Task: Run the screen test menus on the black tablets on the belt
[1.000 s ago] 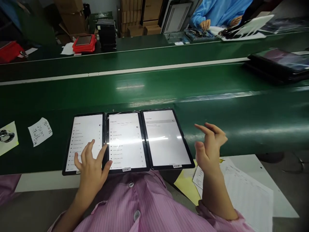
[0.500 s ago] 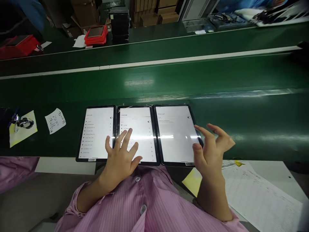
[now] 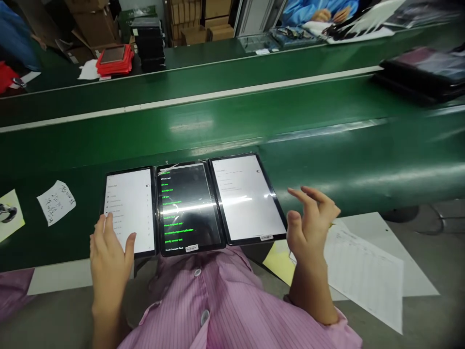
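Three tablets lie side by side at the near edge of the green bench. On the left tablet a white settings list shows, and my left hand is over its lower left part with fingers spread; whether a fingertip touches the glass I cannot tell. The middle tablet has a black screen with a list of tests, mostly in green. A mostly white page headed Internet fills the right tablet. Just off that tablet's right edge, my right hand is raised with fingers apart, holding nothing.
A handwritten note and a yellow slip lie at the left. Printed sheets are at the lower right. Dark stacked devices sit far right. Across the bench are red-cased devices, a black stack and a co-worker's hands.
My left hand has moved left from the middle tablet to the left one. The middle screen has switched from white to a black test list. The view has shifted right.
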The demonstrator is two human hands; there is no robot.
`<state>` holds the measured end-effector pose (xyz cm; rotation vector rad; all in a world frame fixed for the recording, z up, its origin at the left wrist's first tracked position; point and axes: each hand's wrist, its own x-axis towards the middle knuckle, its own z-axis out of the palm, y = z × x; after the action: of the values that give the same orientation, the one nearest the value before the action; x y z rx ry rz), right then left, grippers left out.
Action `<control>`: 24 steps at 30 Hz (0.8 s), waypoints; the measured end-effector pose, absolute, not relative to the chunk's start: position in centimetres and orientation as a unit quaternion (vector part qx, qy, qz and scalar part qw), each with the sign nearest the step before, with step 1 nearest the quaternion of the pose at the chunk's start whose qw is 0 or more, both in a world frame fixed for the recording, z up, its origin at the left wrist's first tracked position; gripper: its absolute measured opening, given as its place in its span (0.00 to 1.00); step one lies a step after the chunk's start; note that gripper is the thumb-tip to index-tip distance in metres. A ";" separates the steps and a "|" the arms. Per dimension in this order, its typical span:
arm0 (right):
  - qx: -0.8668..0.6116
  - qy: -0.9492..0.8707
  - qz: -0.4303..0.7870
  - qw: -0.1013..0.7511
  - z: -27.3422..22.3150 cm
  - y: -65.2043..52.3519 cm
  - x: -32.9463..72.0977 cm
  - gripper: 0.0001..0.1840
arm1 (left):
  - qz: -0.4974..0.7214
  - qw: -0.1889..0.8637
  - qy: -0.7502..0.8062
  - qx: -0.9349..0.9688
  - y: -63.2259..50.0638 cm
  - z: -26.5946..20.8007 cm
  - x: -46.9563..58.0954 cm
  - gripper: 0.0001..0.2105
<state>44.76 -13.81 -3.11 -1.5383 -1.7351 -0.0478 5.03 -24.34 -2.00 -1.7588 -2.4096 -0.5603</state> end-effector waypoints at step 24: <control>-0.482 -0.779 -0.014 0.401 -3.3 -14.0 44.5 0.16 | -0.284 0.133 -0.643 -0.699 -23.7 -2.8 9.4 0.12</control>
<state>44.45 -14.02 -3.29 -1.2190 -1.9698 -0.0352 9.37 -23.66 -2.85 -2.0270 -1.8646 -0.8252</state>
